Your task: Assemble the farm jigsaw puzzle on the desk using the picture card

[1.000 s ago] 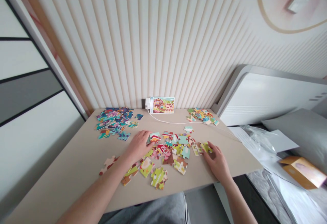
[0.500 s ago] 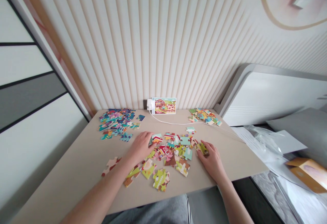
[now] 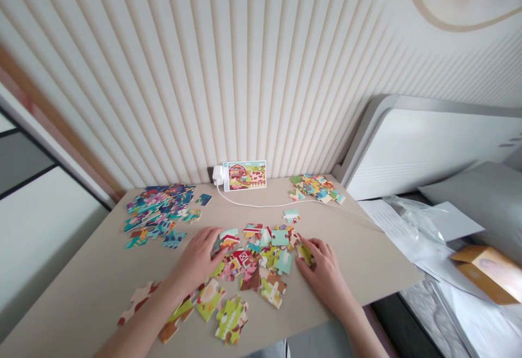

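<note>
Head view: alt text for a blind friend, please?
The left hand holds a red-striped jigsaw piece, the right hand a yellow-green one, among colourful pieces on a beige table. A rectangular farm-picture card stands by a ribbed cream wall.

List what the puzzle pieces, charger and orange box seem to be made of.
Puzzle pieces: probably printed cardboard, satin or matte, going by flat, pale-edged shapes.
Charger: likely smooth white plastic, judging by its plain, blocky body; gloss unclear.
Orange box: seemingly thin, smooth paperboard, given flat panels and an open flap.
</note>
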The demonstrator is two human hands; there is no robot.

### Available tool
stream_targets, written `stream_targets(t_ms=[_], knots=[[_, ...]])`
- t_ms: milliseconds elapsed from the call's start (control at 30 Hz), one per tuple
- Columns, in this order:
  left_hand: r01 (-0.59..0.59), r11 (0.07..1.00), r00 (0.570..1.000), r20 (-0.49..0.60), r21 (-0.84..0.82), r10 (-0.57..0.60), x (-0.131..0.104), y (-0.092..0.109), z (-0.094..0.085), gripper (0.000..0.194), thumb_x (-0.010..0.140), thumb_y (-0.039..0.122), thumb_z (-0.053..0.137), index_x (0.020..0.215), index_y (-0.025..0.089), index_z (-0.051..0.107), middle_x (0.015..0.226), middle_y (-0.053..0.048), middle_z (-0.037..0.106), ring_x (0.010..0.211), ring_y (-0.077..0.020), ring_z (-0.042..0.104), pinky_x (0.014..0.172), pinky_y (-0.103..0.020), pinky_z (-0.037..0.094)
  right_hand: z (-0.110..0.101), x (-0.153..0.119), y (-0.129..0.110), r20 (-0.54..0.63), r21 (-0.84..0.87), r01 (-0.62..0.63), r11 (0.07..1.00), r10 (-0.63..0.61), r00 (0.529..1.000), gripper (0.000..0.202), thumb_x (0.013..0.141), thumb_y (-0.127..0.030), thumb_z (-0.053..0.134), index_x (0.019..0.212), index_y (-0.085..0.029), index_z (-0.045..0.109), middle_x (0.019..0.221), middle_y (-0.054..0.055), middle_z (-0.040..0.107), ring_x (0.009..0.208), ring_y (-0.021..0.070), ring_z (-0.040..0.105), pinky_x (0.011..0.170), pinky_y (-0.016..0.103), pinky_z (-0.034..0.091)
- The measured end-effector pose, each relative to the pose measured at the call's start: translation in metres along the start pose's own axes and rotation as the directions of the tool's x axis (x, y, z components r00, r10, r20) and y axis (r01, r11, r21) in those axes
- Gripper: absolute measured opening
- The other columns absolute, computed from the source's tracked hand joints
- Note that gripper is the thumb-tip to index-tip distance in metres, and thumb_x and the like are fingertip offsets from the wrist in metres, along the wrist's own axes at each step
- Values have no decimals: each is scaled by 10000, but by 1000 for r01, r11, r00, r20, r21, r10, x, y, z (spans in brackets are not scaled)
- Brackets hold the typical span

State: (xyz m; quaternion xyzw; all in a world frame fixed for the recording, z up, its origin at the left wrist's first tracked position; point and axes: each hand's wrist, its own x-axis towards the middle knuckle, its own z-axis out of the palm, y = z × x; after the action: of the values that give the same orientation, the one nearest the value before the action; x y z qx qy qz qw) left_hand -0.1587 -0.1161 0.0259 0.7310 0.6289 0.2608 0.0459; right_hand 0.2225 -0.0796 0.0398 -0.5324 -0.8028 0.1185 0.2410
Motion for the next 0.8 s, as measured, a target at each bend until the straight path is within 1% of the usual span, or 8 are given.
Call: stream_targets(t_ms=[167, 267, 367, 467, 600, 700, 767, 800], knots=[[24, 999, 1000, 3, 30, -24, -3, -8, 8, 393, 934, 406, 572, 1291, 243, 558, 1281, -98, 639, 1209, -288, 601, 1050, -450, 488, -13, 4, 0, 20, 34, 82, 996, -83, 996, 581, 903, -287, 619, 1476, -329, 534, 1247, 100, 606, 1150, 293, 590, 1024, 479, 511], [19, 997, 1000, -3, 73, -18, -2, -10, 11, 413, 931, 433, 570, 1301, 249, 569, 1298, -93, 642, 1211, -289, 610, 1051, -438, 495, -16, 2, 2, 14, 54, 95, 994, -96, 995, 603, 895, -282, 626, 1488, -310, 518, 1256, 109, 597, 1149, 296, 603, 1023, 476, 523], [-12, 990, 1000, 17, 139, 10, 3, -10, 11, 410, 929, 444, 567, 1288, 249, 600, 1316, -98, 641, 1208, -292, 619, 1054, -435, 493, -19, 1, 8, -12, 112, 67, 991, -66, 998, 552, 913, -288, 605, 1462, -299, 542, 1325, 108, 578, 1147, 273, 637, 1018, 418, 544], [-39, 982, 998, 64, 185, 28, 9, -10, 11, 386, 935, 429, 555, 1267, 248, 633, 1319, -100, 647, 1205, -296, 626, 1057, -450, 491, -21, 0, 12, -44, 191, 9, 982, 0, 999, 497, 937, -295, 583, 1434, -290, 567, 1399, 103, 555, 1184, 252, 647, 1044, 362, 537], [-16, 980, 994, 107, 200, -5, 13, -9, 17, 402, 924, 401, 557, 1288, 254, 647, 1350, -106, 640, 1226, -315, 621, 1059, -480, 495, -19, 0, 3, -6, 297, -28, 954, 32, 999, 538, 923, -312, 632, 1455, -312, 552, 1444, 86, 538, 1264, 256, 612, 1104, 350, 496], [23, 986, 995, 91, 163, -39, 14, 3, 22, 488, 908, 427, 573, 1368, 266, 616, 1424, -108, 600, 1296, -327, 584, 1089, -497, 483, -16, 1, -7, 20, 371, -40, 928, 35, 999, 515, 921, -267, 628, 1430, -331, 576, 1457, 70, 518, 1278, 244, 602, 1105, 335, 496], [42, 997, 994, 101, 65, -48, 14, 21, 23, 535, 905, 451, 586, 1415, 292, 586, 1457, -95, 581, 1322, -321, 569, 1113, -494, 472, -14, 2, -12, 6, 413, -44, 910, 46, 999, 478, 926, -236, 611, 1396, -325, 606, 1460, 71, 507, 1283, 241, 596, 1102, 335, 501], [48, 999, 991, 127, -11, -46, 13, 32, 23, 545, 907, 454, 592, 1433, 315, 572, 1474, -81, 572, 1333, -314, 562, 1125, -488, 465, -14, 3, -14, -14, 433, -42, 901, 53, 998, 469, 925, -226, 609, 1385, -322, 615, 1457, 75, 506, 1283, 243, 596, 1099, 340, 505]])
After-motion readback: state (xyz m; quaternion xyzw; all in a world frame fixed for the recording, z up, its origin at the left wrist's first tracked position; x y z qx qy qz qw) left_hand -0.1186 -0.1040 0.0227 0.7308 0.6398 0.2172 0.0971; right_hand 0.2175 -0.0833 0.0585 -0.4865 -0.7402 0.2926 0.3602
